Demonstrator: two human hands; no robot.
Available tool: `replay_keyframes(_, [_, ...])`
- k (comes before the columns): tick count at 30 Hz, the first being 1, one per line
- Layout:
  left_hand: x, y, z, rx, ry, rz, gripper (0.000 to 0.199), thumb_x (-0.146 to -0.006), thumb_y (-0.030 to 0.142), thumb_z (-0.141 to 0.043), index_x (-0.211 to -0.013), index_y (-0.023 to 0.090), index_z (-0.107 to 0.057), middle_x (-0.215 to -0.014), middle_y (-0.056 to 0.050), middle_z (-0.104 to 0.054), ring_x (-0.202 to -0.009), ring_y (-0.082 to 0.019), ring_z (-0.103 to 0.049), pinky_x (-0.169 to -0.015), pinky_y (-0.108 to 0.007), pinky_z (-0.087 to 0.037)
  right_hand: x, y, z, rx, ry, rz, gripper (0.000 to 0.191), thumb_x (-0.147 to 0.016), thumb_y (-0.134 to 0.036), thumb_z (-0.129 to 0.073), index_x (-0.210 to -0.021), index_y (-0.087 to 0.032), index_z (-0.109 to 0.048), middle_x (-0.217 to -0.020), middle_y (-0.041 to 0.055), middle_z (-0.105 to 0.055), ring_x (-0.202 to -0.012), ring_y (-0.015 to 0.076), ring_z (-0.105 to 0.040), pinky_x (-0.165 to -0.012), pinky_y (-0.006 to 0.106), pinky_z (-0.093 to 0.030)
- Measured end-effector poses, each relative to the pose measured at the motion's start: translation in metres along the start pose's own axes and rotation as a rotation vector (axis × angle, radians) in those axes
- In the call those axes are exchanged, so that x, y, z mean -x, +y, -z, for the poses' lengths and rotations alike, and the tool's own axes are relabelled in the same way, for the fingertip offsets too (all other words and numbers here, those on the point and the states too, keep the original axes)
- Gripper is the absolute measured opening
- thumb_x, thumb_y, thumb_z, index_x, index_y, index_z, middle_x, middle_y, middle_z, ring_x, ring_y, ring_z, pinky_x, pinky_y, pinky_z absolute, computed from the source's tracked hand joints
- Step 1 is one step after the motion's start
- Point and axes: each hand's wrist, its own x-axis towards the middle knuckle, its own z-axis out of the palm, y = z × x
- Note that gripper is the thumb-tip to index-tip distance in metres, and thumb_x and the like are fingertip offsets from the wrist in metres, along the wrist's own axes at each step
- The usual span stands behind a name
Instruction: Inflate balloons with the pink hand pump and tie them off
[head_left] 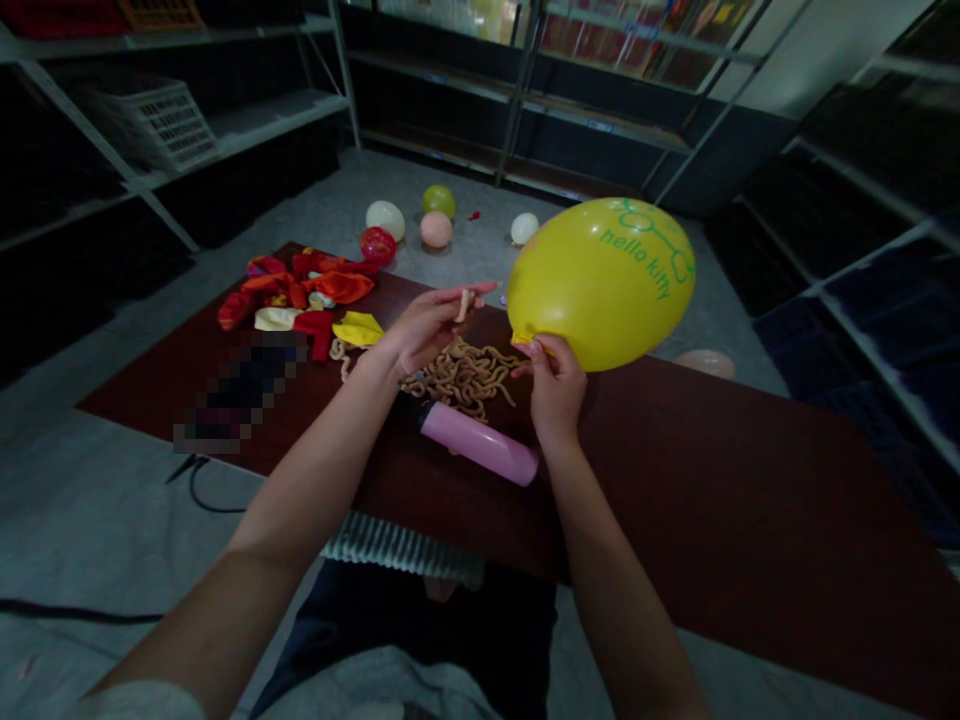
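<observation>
My right hand (556,385) pinches the neck of an inflated yellow balloon (592,285) with green "hello kitty" print. To the left, my left hand (431,328) has its index finger stretched toward the balloon, and a small tan piece, which looks like a rubber band (464,304), sits at its fingers. Below both hands lies a tangled pile of tan rubber bands (469,378). A pink cylinder with a dark end (480,443) rests in front of that pile. Beside my left wrist is a flat yellow balloon (358,328).
Flat red and orange balloons (330,282) cover the far left of the dark red table (720,500). A pixelated dark object (244,390) lies near its left edge. Inflated balloons (436,230) rest on the floor beyond. Metal shelves (517,100) surround the area; one holds a white basket (169,125).
</observation>
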Motion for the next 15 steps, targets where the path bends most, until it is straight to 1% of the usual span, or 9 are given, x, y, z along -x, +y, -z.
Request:
replay_keyframes(1, [0.001,0.0,0.001,-0.113,-0.016,-0.002,0.022,-0.085,0.019,-0.068,-0.103,0.013,-0.078,-0.089,-0.006,-0.068,-0.068,-0.01,-0.055,-0.056,-0.017,-0.041,0.0,0.001,0.0,0.002,0.001,-0.002,0.024,-0.091,-0.047,-0.059,-0.097,-0.024,-0.066,-0.096,0.0016,-0.074,-0.068,0.0135,-0.069,-0.06,0.028,-0.054])
replay_keyframes(3, [0.002,-0.002,0.002,-0.359,-0.063,-0.045,0.023,-0.087,0.028,-0.067,-0.102,0.014,-0.079,-0.086,-0.005,-0.068,-0.073,-0.013,-0.057,-0.062,-0.02,-0.042,0.0,0.002,0.0,0.0,0.002,-0.001,0.024,-0.091,-0.047,-0.059,-0.096,-0.025,-0.067,-0.096,0.0017,-0.075,-0.067,0.0133,-0.069,-0.061,0.029,-0.054])
replay_keyframes(4, [0.002,-0.002,0.003,-0.49,-0.093,-0.091,0.024,-0.089,0.03,-0.066,-0.102,0.015,-0.079,-0.086,-0.005,-0.069,-0.078,-0.015,-0.059,-0.067,-0.021,-0.044,0.0,0.002,0.0,-0.003,0.001,0.003,0.024,-0.09,-0.047,-0.06,-0.096,-0.025,-0.067,-0.096,0.0017,-0.075,-0.066,0.0133,-0.069,-0.061,0.029,-0.054])
replay_keyframes(6, [0.003,-0.001,0.003,-0.744,-0.136,-0.226,0.025,-0.091,0.03,-0.062,-0.103,0.016,-0.079,-0.09,-0.006,-0.071,-0.085,-0.019,-0.062,-0.077,-0.024,-0.045,-0.001,0.002,0.0,0.0,-0.005,0.011,0.025,-0.09,-0.048,-0.06,-0.097,-0.025,-0.067,-0.096,0.0014,-0.074,-0.067,0.0136,-0.069,-0.061,0.029,-0.054])
replay_keyframes(8, [0.006,0.002,0.001,-0.932,-0.132,-0.362,0.027,-0.093,0.026,-0.057,-0.108,0.016,-0.078,-0.092,-0.006,-0.072,-0.087,-0.02,-0.063,-0.081,-0.026,-0.044,-0.001,0.002,0.0,0.013,-0.015,0.016,0.027,-0.09,-0.05,-0.06,-0.096,-0.025,-0.067,-0.096,0.0011,-0.074,-0.07,0.0144,-0.07,-0.061,0.028,-0.054])
replay_keyframes(10, [0.013,0.006,-0.004,-0.99,-0.098,-0.437,0.033,-0.094,0.022,-0.055,-0.123,0.016,-0.071,-0.091,-0.005,-0.071,-0.084,-0.019,-0.063,-0.082,-0.026,-0.044,-0.001,0.001,0.001,0.031,-0.027,0.017,0.027,-0.09,-0.05,-0.059,-0.095,-0.025,-0.067,-0.096,0.0009,-0.074,-0.072,0.0153,-0.07,-0.062,0.029,-0.054])
replay_keyframes(12, [0.022,0.01,-0.012,-0.922,-0.069,-0.453,0.041,-0.091,0.018,-0.059,-0.132,0.017,-0.062,-0.089,-0.004,-0.07,-0.083,-0.018,-0.064,-0.083,-0.025,-0.044,0.0,-0.002,0.001,0.059,-0.042,0.019,0.027,-0.091,-0.05,-0.058,-0.094,-0.025,-0.068,-0.095,0.0006,-0.074,-0.071,0.0155,-0.07,-0.064,0.029,-0.055])
replay_keyframes(13, [0.026,0.011,-0.016,-0.877,-0.072,-0.452,0.042,-0.09,0.017,-0.062,-0.131,0.018,-0.061,-0.09,-0.003,-0.069,-0.084,-0.017,-0.065,-0.083,-0.025,-0.044,0.001,-0.003,0.002,0.078,-0.053,0.02,0.026,-0.091,-0.049,-0.057,-0.094,-0.025,-0.068,-0.093,0.0002,-0.074,-0.068,0.0153,-0.069,-0.064,0.03,-0.054])
replay_keyframes(15, [0.032,0.01,-0.022,-0.845,-0.115,-0.453,0.031,-0.087,0.018,-0.068,-0.118,0.019,-0.066,-0.09,-0.004,-0.069,-0.085,-0.018,-0.065,-0.083,-0.026,-0.044,0.003,-0.006,0.002,0.135,-0.083,0.031,0.025,-0.091,-0.047,-0.057,-0.094,-0.026,-0.069,-0.087,-0.0008,-0.074,-0.065,0.0154,-0.068,-0.065,0.03,-0.054])
